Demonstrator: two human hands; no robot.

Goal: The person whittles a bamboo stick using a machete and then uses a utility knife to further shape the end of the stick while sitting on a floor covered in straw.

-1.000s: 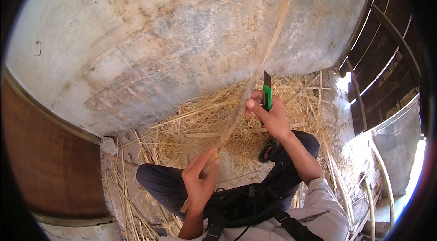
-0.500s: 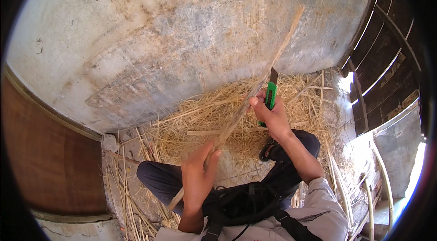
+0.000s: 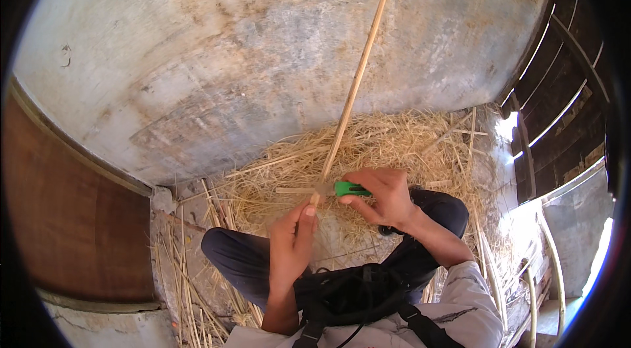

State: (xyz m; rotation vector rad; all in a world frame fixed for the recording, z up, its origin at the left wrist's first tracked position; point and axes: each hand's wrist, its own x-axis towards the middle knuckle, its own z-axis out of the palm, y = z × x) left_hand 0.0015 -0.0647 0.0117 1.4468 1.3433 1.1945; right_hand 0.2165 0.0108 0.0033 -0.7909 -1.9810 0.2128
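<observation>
Our left hand (image 3: 292,243) pinches the long stick (image 3: 355,85) at its lower end, steadying it upright over the straw (image 3: 394,144), while our right hand (image 3: 384,197) grips the green-handled knife (image 3: 345,188) against its base.

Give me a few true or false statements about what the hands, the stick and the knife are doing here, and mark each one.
1. The left hand grips the lower end of a long thin stick. True.
2. The right hand holds a knife with a red handle. False: the knife has a green handle.
3. The stick lies flat on the straw. False: it points up and away, toward the grey wall.
4. The knife meets the stick near its lower end, close to the left hand. True.
5. Loose straw is piled on the ground in front of the person. True.
6. The right hand is empty. False: it is closed around the knife.
</observation>
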